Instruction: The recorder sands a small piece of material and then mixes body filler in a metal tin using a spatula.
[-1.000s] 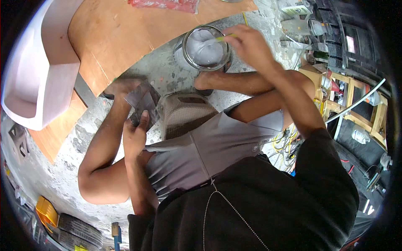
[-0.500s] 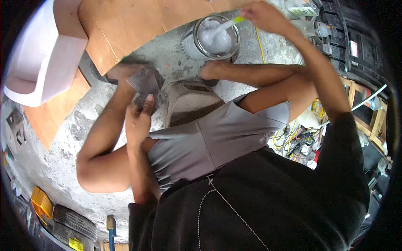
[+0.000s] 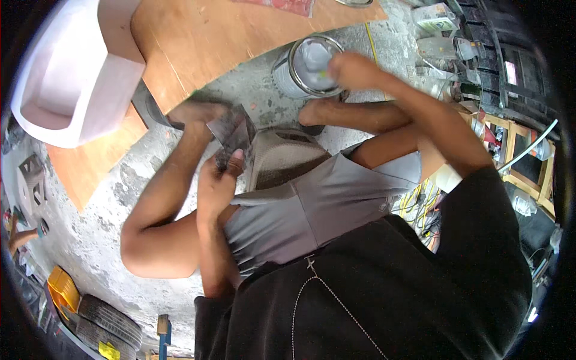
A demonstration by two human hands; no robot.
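Observation:
My right hand [image 3: 357,71] is closed on the handle of a stirring stick, over the right rim of a metal can [image 3: 287,78]. Only a blurred yellow-green bit of the stick [image 3: 324,74] shows beside my fingers. Thick pale grey paste [image 3: 314,55] fills the can, heaped up in its middle. In my left hand [image 3: 217,187] is a dark grey, smeared flat plate [image 3: 233,131], pinched with the thumb on top. It is held above the floor between my knees, over my left shin.
A brown plywood sheet [image 3: 198,45] spans the far side, with a white moulded shell [image 3: 90,96] at its left. I sit on a low woven-textured stool [image 3: 288,157]. Tyres [image 3: 108,321] and a yellow object [image 3: 62,290] lie lower left; cables [image 3: 423,210] lie at right.
My right hand has come down and closer to the can, and the stick's pale shaft no longer shows. My left hand still holds the plate. The whole view has shifted slightly.

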